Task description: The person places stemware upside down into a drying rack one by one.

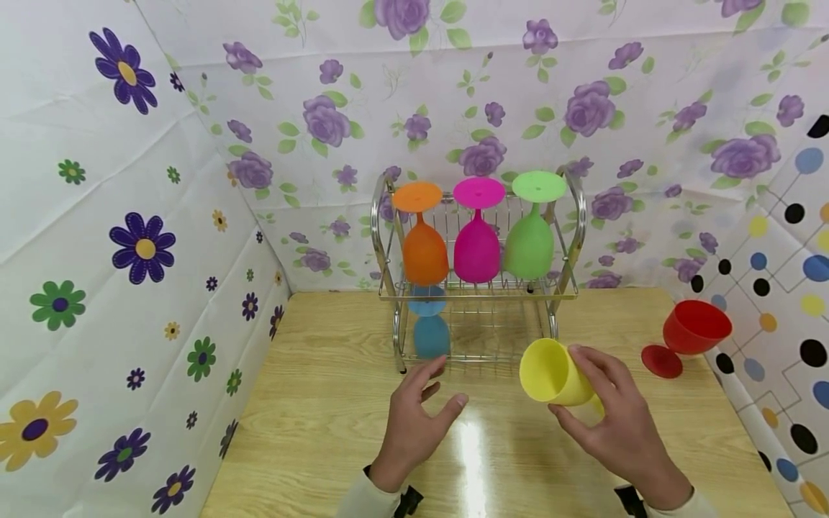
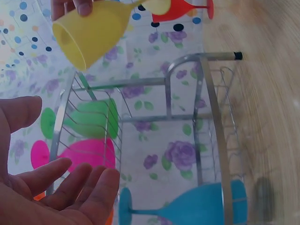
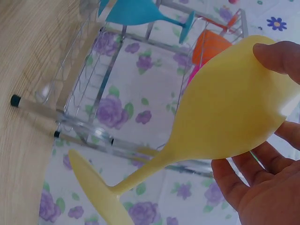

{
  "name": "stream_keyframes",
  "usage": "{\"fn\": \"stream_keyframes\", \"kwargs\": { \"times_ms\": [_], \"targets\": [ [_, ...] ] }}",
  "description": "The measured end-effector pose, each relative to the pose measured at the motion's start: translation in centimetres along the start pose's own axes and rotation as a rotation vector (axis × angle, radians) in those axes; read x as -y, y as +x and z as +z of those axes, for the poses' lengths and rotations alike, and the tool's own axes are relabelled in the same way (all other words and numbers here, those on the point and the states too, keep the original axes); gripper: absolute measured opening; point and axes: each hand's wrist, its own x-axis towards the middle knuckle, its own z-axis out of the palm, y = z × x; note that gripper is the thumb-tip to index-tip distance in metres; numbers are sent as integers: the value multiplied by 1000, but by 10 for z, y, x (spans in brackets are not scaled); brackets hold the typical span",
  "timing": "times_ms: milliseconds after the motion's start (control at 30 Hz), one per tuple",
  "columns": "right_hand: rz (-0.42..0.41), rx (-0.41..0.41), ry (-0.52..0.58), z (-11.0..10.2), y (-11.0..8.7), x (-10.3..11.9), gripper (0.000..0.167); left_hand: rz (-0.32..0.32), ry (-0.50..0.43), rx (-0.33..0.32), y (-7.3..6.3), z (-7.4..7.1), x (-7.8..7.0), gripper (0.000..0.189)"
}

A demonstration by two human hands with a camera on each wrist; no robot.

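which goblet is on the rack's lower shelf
The blue goblet, upside down. The orange one, pink one and green one are on the upper shelf, the right hand holds the yellow goblet, and the red goblet stands on the table.

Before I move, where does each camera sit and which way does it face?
Head-worn: faces forward, down at the rack; left hand, right hand show.
On left wrist: faces the rack; parts of both hands show.
On right wrist: faces the yellow goblet, rack behind; right hand shows.
Both wrist views share the yellow goblet and blue goblet.
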Motion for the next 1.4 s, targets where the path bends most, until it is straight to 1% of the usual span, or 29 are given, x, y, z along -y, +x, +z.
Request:
{"fn": "stream_keyframes", "kwargs": {
  "times_ms": [67, 233, 300, 400, 467, 567, 767, 1000, 1200, 1400],
  "targets": [
    [-36, 0, -26, 5, 3, 5, 87, 18, -8, 24, 0, 4, -5, 61],
    [-166, -38, -62, 15, 10, 16, 77, 65, -17, 69, 0, 15, -14, 65],
    [-226, -59, -46, 19, 13, 20, 73, 82, -24, 76, 0, 18, -18, 68],
    [-293, -68, -32, 24, 16, 26, 69, 100, -27, 88, 0, 22, -22, 74],
    [-333, -73, -24, 27, 18, 29, 66, 112, -17, 96, 0, 24, -24, 78],
    [-368, -68, -25, 31, 20, 34, 65, 119, 2, 106, 0, 24, -26, 85],
    [-395, -45, -48, 37, 19, 43, 64, 110, -2, 117, -1, 25, -27, 90],
    [-394, -36, -67, 43, 15, 49, 62, 104, -13, 120, 0, 25, -28, 83],
    [-385, -25, -99, 45, 14, 50, 62, 72, -48, 104, 1, 25, -29, 78],
    [-377, -1, -85, 45, 15, 50, 63, 44, -74, 85, 0, 26, -28, 76]
  ]
}}
